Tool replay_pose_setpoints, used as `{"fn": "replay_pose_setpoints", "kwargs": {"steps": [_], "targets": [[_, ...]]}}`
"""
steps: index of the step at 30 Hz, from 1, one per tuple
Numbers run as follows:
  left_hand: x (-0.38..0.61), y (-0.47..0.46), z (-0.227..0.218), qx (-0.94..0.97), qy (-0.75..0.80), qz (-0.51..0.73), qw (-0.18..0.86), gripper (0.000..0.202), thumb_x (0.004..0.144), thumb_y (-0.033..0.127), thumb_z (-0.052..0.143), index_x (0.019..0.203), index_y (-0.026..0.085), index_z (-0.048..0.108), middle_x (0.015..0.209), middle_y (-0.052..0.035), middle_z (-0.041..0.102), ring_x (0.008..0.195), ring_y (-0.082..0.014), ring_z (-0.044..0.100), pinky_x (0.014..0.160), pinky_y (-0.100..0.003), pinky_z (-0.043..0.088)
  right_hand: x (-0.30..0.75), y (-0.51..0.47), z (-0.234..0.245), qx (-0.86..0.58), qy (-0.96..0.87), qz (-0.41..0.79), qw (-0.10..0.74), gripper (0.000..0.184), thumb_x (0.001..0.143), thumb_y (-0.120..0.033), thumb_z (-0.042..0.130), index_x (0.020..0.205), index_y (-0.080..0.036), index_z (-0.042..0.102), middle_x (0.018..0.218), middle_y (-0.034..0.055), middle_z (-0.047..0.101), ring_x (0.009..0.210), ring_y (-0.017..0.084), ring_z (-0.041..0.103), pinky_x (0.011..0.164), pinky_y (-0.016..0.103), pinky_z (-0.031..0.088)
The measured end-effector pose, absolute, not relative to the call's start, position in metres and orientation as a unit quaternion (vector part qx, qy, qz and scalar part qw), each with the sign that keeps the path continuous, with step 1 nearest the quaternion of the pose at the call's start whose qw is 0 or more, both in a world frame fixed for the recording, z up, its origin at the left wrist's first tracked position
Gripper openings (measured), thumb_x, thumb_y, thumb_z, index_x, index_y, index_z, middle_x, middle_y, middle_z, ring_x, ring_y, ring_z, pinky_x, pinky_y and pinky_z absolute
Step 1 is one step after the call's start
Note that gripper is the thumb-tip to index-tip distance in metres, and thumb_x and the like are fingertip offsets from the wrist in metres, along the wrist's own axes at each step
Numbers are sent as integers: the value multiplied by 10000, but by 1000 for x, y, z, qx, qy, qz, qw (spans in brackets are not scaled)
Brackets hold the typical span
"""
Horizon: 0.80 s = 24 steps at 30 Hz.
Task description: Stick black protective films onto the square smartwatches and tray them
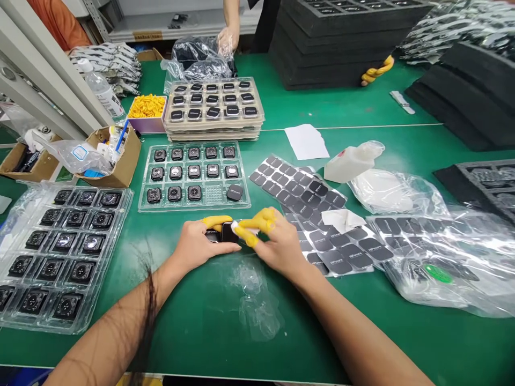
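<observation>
My left hand (195,242), with a yellow finger cot on it, grips a black square watch body (228,232) whose glossy face points up. Under those fingers shows a dark piece with white lettering, partly covered. My right hand (279,242) wears yellow finger cots and pinches a small white wipe (235,227) against the right edge of the watch face. Just beyond my hands lies a clear tray (142,199) of watch bodies; one pocket has no watch, and a dark lettered square film (234,192) covers the corner one.
Sheets of black square stickers (298,187) lie right, beside a white squeeze bottle (350,162) and plastic bags. Another watch tray (126,206) is left. Stacked trays (213,126), a box of yellow finger cots (147,106) and black foam (322,59) stand behind. A co-worker's hand (227,40) touches a bag.
</observation>
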<state>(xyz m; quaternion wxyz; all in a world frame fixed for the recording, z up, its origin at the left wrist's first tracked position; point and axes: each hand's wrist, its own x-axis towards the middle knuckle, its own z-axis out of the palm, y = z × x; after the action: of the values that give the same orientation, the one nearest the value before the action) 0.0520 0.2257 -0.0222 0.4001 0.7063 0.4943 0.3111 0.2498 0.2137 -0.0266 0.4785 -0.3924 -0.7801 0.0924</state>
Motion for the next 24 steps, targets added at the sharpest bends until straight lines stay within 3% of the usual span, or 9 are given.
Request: {"fn": "replay_pose_setpoints", "kwargs": {"steps": [3, 8, 13, 17, 19, 21, 24], "targets": [[52, 226, -22, 717, 479, 297, 411, 523, 610, 381, 904, 1092, 229, 770, 997, -16, 807, 878, -224, 758, 873, -331, 596, 252, 215, -27, -375, -794, 114, 465, 31, 929, -232, 679, 959, -228, 689, 789, 23, 690, 701, 168, 592, 668, 348, 494], [54, 225, -22, 671, 505, 316, 442, 570, 596, 445, 911, 1094, 213, 760, 1011, -31, 802, 919, -225, 754, 871, -320, 604, 263, 214, -29, -509, -737, 61, 441, 87, 942, -280, 651, 909, -232, 715, 787, 28, 720, 725, 187, 606, 713, 366, 498], [54, 226, -22, 711, 483, 300, 415, 547, 601, 410, 911, 1094, 225, 763, 992, -23, 805, 889, -219, 753, 885, -331, 598, 255, 207, -31, -454, -762, 130, 443, 78, 946, -284, 646, 952, -241, 711, 797, 24, 710, 728, 182, 628, 684, 343, 501], [54, 225, -20, 694, 491, 314, 422, 554, 608, 447, 907, 1088, 215, 758, 1025, -40, 801, 911, -228, 753, 873, -334, 604, 265, 213, -30, -552, -737, 26, 389, 56, 919, -261, 667, 917, -238, 718, 896, 78, 714, 883, 263, 630, 787, 447, 491], [53, 224, -20, 703, 485, 323, 408, 537, 626, 448, 901, 1091, 224, 753, 1021, -41, 800, 897, -220, 751, 866, -330, 603, 272, 211, -27, -571, -725, -9, 385, 95, 908, -253, 669, 988, -239, 718, 1031, 112, 705, 1010, 310, 617, 873, 527, 471], [52, 222, -22, 736, 449, 346, 370, 525, 640, 447, 897, 1093, 228, 749, 1023, -46, 797, 891, -212, 746, 872, -328, 596, 271, 205, -24, -556, -722, 37, 411, 212, 910, -249, 657, 1119, -248, 692, 1139, 116, 696, 1090, 312, 616, 939, 550, 470], [51, 220, -28, 784, 367, 389, 314, 509, 679, 450, 878, 1116, 232, 737, 1015, -55, 787, 882, -195, 735, 847, -309, 591, 260, 195, -24, -535, -697, 214, 426, 325, 895, -192, 617, 1211, -259, 653, 1111, 70, 737, 995, 243, 690, 898, 451, 555]]}}
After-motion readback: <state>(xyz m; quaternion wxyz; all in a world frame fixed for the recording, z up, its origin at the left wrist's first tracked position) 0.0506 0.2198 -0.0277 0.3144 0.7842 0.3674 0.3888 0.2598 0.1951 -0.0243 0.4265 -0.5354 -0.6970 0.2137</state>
